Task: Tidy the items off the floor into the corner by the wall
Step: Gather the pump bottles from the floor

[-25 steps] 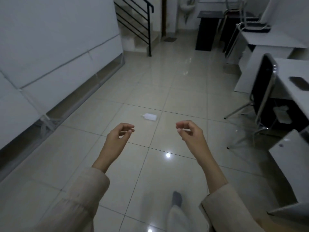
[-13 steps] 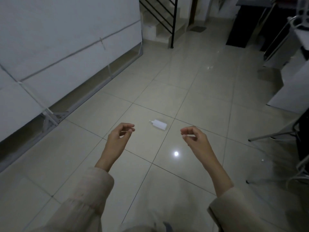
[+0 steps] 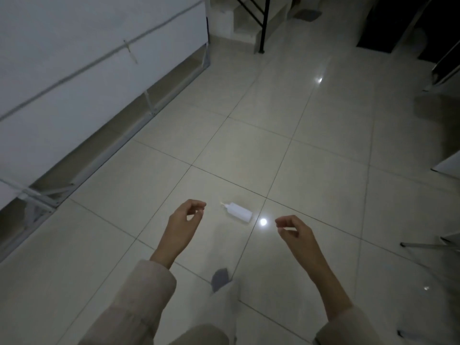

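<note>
Two empty hands, left hand [image 3: 183, 221] and right hand [image 3: 296, 232] with fingers loosely curled, hover above the tiled floor [image 3: 311, 150] flanking a white bottle [image 3: 239, 212] lying on its side.

1. A bottle [image 3: 238, 212] lay on its side on the floor [image 3: 286, 125], between the left hand [image 3: 183, 224] and the right hand [image 3: 296, 231].
2. A panel wall [image 3: 82, 70] ran along the left.
3. Stairs [image 3: 246, 23] and their railing [image 3: 262, 23] stood at the far end, chair legs [image 3: 428, 244] to the right.
4. A foot [image 3: 220, 278] stood below the bottle.
</note>
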Demonstrator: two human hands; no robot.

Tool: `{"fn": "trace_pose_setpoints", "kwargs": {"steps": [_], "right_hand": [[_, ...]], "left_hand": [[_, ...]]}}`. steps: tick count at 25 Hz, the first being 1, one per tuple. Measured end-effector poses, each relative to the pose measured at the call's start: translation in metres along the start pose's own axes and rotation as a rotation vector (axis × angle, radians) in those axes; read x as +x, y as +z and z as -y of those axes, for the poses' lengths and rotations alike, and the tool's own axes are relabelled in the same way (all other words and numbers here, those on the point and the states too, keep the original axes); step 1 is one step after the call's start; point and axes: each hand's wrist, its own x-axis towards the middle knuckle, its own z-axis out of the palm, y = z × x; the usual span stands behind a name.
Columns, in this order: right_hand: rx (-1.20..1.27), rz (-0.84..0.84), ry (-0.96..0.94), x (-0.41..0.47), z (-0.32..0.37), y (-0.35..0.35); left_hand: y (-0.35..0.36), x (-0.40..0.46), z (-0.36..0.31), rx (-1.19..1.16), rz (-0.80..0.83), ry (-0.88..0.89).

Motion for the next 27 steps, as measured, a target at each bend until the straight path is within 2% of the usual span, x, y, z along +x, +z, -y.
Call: {"fn": "trace_pose_setpoints", "kwargs": {"steps": [3,7,10,15,20,23,25,27], "right_hand": [[0.007,-0.009,0.073,0.081,-0.012,0.021],[-0.039,0.033,0.174,0.183,-0.067,0.055],[-0.081,0.059,0.219,0.262,-0.142,0.094],[-0.265,0.119,0.192,0.38,-0.287,0.173],[-0.724,0.207,0.118,0.467,-0.416,0.236],[-0.918,0.302,0.136,0.495,-0.467,0.261],[-0.952,0.32,0.154,0.499,-0.487,0.27],[-0.838,0.278,0.202,0.491,-0.484,0.268]], "left_hand": [[0.015,0.077,0.012,0.029,0.046,-0.052],[0.057,0.169,0.054,0.093,0.116,-0.116],[0.102,0.235,0.109,0.101,0.122,-0.153],[0.186,0.325,0.226,0.134,0.089,-0.155],[0.253,0.377,0.344,0.116,0.044,-0.18],[0.276,0.388,0.396,0.093,0.021,-0.222],[0.285,0.387,0.416,0.074,0.009,-0.268],[0.286,0.38,0.416,0.061,0.012,-0.29]]}}
